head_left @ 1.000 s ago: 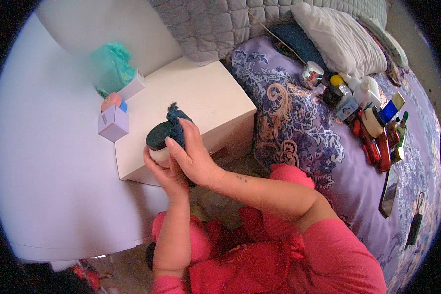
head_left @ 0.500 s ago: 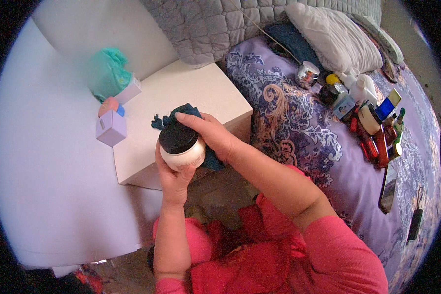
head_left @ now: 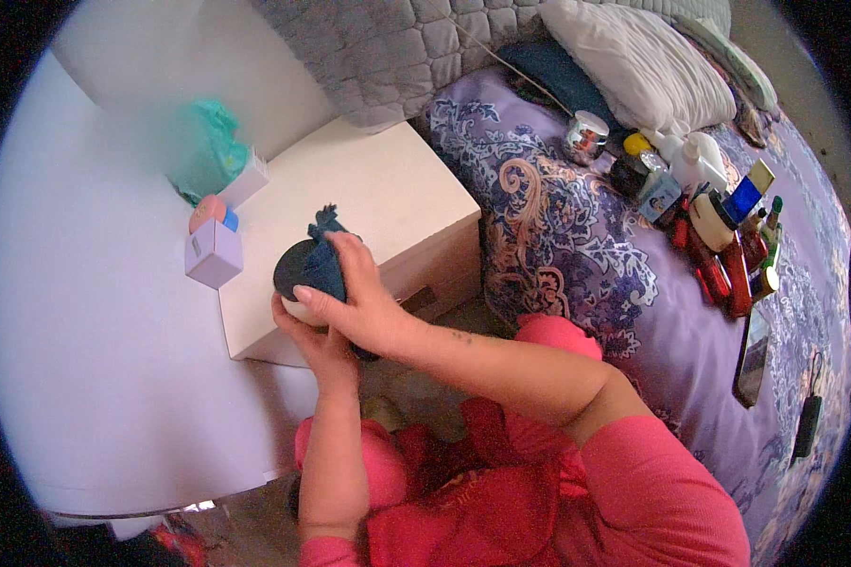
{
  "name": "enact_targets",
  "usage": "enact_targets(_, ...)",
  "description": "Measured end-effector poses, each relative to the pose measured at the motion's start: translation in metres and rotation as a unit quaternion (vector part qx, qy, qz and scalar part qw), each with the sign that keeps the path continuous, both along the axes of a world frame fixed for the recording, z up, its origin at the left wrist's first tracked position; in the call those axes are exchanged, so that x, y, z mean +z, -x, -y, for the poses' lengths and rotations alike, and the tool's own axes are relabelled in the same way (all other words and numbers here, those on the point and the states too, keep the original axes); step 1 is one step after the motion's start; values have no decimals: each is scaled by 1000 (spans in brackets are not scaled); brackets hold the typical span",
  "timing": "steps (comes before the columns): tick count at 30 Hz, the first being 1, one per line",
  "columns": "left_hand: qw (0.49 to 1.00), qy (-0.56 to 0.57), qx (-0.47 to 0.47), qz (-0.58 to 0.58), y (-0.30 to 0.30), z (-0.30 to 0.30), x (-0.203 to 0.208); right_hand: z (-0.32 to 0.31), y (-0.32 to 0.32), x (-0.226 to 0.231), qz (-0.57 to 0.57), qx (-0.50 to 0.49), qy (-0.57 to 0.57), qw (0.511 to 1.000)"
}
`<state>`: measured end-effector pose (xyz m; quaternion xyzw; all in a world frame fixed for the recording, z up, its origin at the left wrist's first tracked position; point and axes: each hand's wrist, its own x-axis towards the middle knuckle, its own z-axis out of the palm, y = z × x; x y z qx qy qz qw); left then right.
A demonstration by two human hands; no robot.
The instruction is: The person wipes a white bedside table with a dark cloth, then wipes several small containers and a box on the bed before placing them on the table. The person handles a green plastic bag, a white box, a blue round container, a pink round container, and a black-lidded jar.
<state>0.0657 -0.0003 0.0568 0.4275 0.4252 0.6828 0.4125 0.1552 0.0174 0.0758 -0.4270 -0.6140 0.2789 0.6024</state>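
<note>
A round cream jar [head_left: 293, 269] with a black lid and a pale body is held up in front of the white cabinet top. My left hand [head_left: 323, 352] grips it from below, fingers wrapped round its lower side. Over the lid lies a dark teal cloth [head_left: 322, 265], pressed there by my right hand [head_left: 364, 298]. The right thumb rests at the jar's near side and the fingers bend over the cloth. Most of the jar's body is hidden behind my hands.
On the white cabinet [head_left: 388, 203] stand a lilac box [head_left: 214, 253], a peach round item [head_left: 206, 214] and a green plastic bag [head_left: 210, 151]. Several bottles and jars [head_left: 704, 213] lie on the purple bedspread [head_left: 558, 227] at right, near a white pillow [head_left: 643, 71].
The jar has shifted left and tilted a little. My right hand has carried the cloth from the jar's far side onto its lid.
</note>
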Motion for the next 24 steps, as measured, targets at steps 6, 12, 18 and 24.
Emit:
enact_targets(6,987,-104,-103,-63,13,1,-6,-26,-50,35,-281,282,221,890)
enact_targets(12,982,6,-186,-3,16,8,-4,-25,-53,37,-192,335,268,883)
enact_targets(18,991,-28,-102,-87,8,7,-3,-28,-30,11,-152,218,211,941)
enact_targets(24,984,-63,-9,-165,5,4,-2,-19,-14,4,-248,195,210,925)
